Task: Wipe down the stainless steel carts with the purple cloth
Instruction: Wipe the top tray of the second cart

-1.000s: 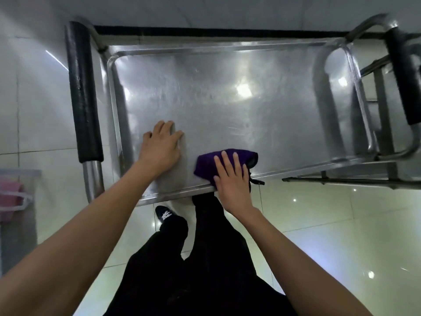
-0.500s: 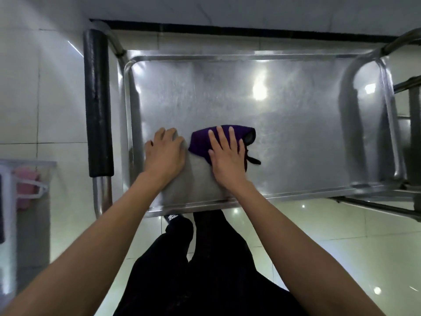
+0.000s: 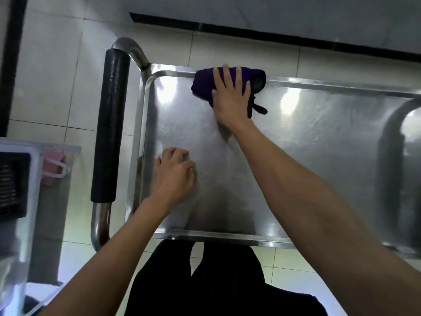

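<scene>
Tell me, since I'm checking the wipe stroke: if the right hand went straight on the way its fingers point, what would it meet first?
The right hand, flat on the purple cloth, already reaches the cart's far rim; that raised edge comes first, probably.
</scene>
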